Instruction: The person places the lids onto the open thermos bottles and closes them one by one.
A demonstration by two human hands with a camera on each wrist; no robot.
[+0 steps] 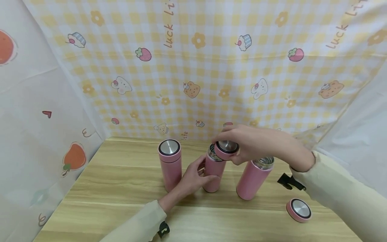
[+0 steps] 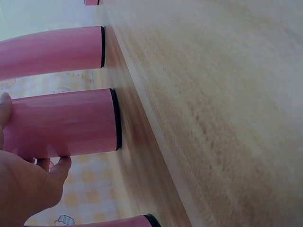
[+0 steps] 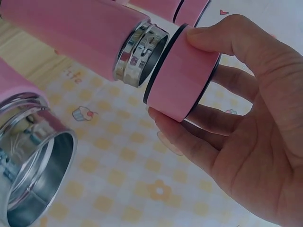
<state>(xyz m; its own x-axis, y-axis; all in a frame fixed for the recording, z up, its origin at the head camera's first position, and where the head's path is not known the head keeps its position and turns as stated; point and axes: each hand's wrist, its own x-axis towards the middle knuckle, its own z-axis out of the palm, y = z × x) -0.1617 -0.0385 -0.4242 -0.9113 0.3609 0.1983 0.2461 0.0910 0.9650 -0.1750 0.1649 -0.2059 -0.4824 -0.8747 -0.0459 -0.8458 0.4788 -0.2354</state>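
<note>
Pink lid (image 1: 223, 153) off-centre at the steel neck (image 3: 135, 61) of the middle bottle (image 1: 215, 168).
We note the right hand (image 1: 249, 143) curling its fingers round the lid, the left hand (image 1: 193, 176) gripping the bottle on the bench (image 1: 121, 174). We judge that a loosened grip could drop the lid, or that hand, dipping, topple the neighbouring open bottle (image 1: 252, 179).

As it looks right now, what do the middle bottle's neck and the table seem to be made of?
The neck looks like polished metal, probably steel: silvery, with mirror-like reflections. The table could be wood or printed laminate: satin-smooth, with streaky grain.
</note>
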